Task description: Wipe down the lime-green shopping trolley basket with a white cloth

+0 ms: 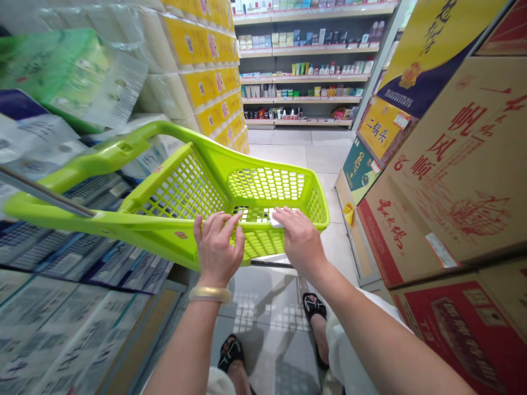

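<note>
A lime-green plastic shopping basket (173, 186) with mesh walls and a long green handle (102, 156) stands tilted in front of me in a shop aisle. My left hand (218, 249) rests on the near rim of the basket, fingers curled over it; a pale bangle (209, 294) is on that wrist. My right hand (300, 238) lies flat on the same rim further right, covering a small white object (275, 221). The basket looks empty inside. My feet in black sandals (313, 307) show on the tiled floor below.
Stacked tissue and paper packs (74, 82) line the left side, with yellow cartons (209, 82) behind. Large red and brown cardboard boxes (461, 164) are stacked on the right. Shelves of bottles and small goods (308, 71) close the aisle's far end.
</note>
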The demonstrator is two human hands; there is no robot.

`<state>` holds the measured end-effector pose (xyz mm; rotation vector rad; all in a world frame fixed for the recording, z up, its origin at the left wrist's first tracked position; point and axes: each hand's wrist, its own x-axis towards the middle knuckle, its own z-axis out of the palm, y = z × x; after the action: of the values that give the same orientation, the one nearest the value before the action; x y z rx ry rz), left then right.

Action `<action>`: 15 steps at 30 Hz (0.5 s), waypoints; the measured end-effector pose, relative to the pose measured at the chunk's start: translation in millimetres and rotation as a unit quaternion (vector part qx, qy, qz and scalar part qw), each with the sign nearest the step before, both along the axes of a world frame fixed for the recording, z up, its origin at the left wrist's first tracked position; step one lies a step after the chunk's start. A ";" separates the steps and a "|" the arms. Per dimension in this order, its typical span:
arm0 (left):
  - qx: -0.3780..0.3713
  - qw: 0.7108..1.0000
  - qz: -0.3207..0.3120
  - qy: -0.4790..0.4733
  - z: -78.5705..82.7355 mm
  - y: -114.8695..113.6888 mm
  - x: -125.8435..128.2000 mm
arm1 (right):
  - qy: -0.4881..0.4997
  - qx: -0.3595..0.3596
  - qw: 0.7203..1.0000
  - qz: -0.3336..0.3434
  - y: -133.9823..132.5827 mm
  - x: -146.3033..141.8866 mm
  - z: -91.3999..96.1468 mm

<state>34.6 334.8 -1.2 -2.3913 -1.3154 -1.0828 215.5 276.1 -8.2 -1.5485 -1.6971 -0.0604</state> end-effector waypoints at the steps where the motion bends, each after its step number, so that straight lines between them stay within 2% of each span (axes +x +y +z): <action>1: 0.002 1.000 -0.002 -0.002 -0.6 1.2 -1.2 | -0.019 0.010 0.999 0.034 -1.1 -6.3 0.6; 3: 0.005 1.000 -0.009 -0.001 -1.4 3.8 -3.4 | -0.050 0.023 0.994 0.097 -2.7 -15.0 2.4; 5: 0.004 1.000 -0.017 0.004 -1.6 6.0 -5.2 | -0.055 0.017 0.991 0.121 -5.2 -11.9 4.2; 11: -0.016 0.999 -0.030 0.009 0.3 5.1 -4.5 | -0.025 -0.007 0.996 0.086 -28.0 38.4 1.4; 13: -0.021 0.999 -0.025 -0.004 0.5 2.9 -2.4 | -0.026 0.001 0.997 0.072 -32.1 39.2 0.1; 15: -0.024 0.999 -0.020 -0.018 0.3 0.6 -1.2 | -0.035 0.008 0.996 0.077 -28.6 25.1 0.4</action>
<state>33.3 335.4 -0.8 -2.4540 -1.3253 -1.1237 240.7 247.5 -7.8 -1.4126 -1.8619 -0.0497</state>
